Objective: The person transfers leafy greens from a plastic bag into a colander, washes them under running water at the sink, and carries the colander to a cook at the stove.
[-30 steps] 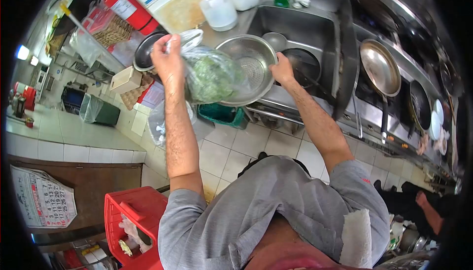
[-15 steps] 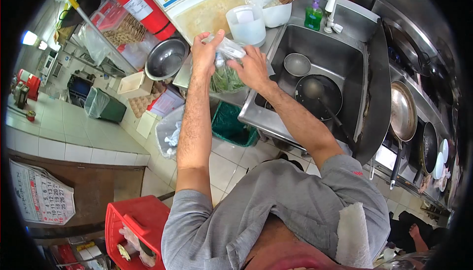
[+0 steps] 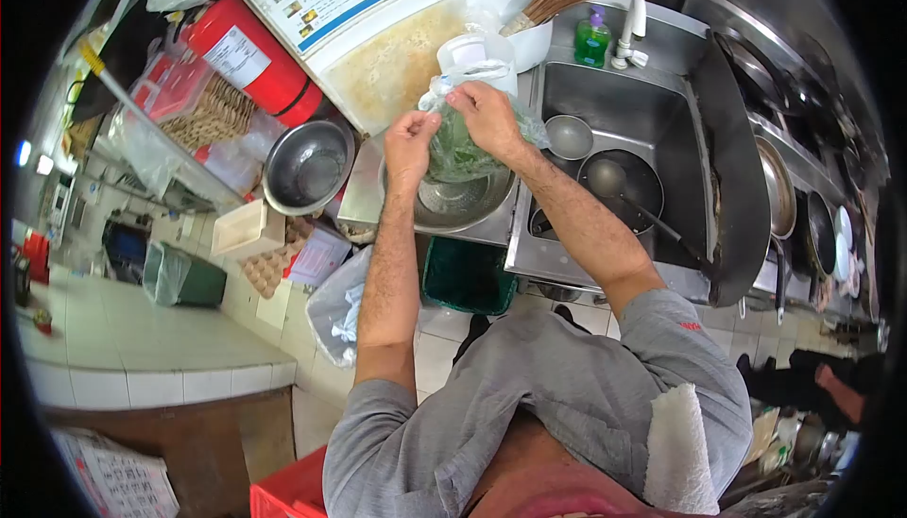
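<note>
A clear plastic bag of leafy greens [image 3: 460, 154] hangs from both my hands, above a wide metal bowl [image 3: 455, 208] on the counter by the sink. My left hand [image 3: 411, 147] pinches the gathered top of the bag on its left side. Just to the right, my right hand [image 3: 489, 121] grips the bunched plastic near the neck, its fingers bent. The greens stay inside the bag. Behind the bag stands a white plastic tub [image 3: 477, 53], partly covered by it.
The sink [image 3: 619, 93] on the right contains a pan [image 3: 647, 183] and a ladle [image 3: 605, 178]. Green soap [image 3: 592, 41] stands by the faucet [image 3: 633, 32]. A dark metal bowl [image 3: 309, 167] is at left. Below the counter is a green bin [image 3: 468, 277]. Another person's arm [image 3: 841, 392] shows at right.
The bag has risen and both hands have shifted to its knotted-looking top. The metal bowl beneath it now shows. The whole view has turned and shifted slightly.
</note>
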Motion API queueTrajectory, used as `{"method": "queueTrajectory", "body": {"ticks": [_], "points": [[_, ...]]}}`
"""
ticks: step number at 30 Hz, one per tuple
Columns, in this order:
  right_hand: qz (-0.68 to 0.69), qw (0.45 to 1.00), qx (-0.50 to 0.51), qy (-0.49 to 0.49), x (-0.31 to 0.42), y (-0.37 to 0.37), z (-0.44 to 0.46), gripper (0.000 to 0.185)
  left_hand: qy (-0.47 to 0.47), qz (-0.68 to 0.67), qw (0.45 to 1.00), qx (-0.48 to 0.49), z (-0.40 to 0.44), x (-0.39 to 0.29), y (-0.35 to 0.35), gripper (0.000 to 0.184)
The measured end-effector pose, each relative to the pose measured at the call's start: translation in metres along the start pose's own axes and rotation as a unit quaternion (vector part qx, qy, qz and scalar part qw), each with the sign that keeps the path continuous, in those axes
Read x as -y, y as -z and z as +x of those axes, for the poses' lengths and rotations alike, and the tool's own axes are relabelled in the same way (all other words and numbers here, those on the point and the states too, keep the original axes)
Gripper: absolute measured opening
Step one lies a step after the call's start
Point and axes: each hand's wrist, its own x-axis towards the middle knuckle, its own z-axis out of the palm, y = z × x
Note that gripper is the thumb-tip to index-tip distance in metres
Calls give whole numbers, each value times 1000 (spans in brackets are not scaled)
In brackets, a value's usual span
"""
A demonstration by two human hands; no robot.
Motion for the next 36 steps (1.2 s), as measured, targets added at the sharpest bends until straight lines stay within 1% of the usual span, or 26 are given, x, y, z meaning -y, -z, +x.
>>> {"method": "queueTrajectory", "body": {"ticks": [1,2,3,5,6,7,8,9,10,11,13,15,17,19,20,22,23,25,27,29,30,32,33,35,36], "points": [[-13,1000,-9,-3,-1,-3,1,23,9,-52,998,-16,6,2,6,16],[-46,998,1,-42,-1,-6,2,23,31,-93,995,-22,12,4,11,15],[-76,994,10,-83,-1,-9,2,23,30,-99,995,-11,18,5,14,15],[-83,992,-23,-92,-1,-19,-7,23,78,-147,985,38,20,11,20,16],[-84,991,-48,-94,0,-23,-15,23,84,-148,984,49,19,17,22,16],[-89,989,-54,-103,1,-27,-25,23,102,-205,972,55,18,21,22,16],[-125,990,-49,-40,3,-31,-34,24,118,-262,956,59,19,25,21,16],[-164,985,-47,25,6,-33,-41,26,118,-264,955,73,20,27,21,16],[-220,974,-30,41,11,-35,-48,25,133,-272,948,96,18,31,23,15],[-231,971,-47,34,10,-38,-53,25,147,-279,941,124,16,33,23,15],[-291,956,23,24,-1,-44,-56,20,105,-199,958,178,12,36,24,17],[-272,961,35,27,-7,-45,-58,16,76,-102,953,276,12,33,35,17],[-273,961,37,2,0,-40,-58,13,32,-67,946,316,8,23,38,19],[-294,953,43,64,-2,-38,-57,14,-14,60,953,297,13,20,38,17],[-304,950,28,60,-3,-38,-57,14,-27,58,949,310,14,20,35,17],[-329,943,40,32,-5,-43,-57,15,-124,156,951,238,16,20,29,19],[-335,941,31,28,-7,-45,-56,15,-131,153,948,245,17,22,28,19],[-331,940,83,15,-12,-44,-54,15,-177,156,947,217,17,22,21,26],[-341,937,82,6,-12,-42,-51,15,-191,170,943,212,18,21,13,24],[-336,936,103,-11,-6,-39,-51,16,-233,216,934,161,30,31,7,15],[-334,937,104,-13,-2,-36,-52,16,-231,218,934,162,43,43,8,15],[-350,925,147,-8,9,-36,-59,17,-233,286,925,89,65,67,20,11],[-344,926,156,-1,12,-31,-58,17,-226,292,926,80,65,63,18,11],[-326,923,191,-75,14,-27,-55,21,-264,297,910,116,62,43,27,11],[-334,924,187,-24,11,-24,-58,25,-216,322,909,154,63,37,30,11]]}}
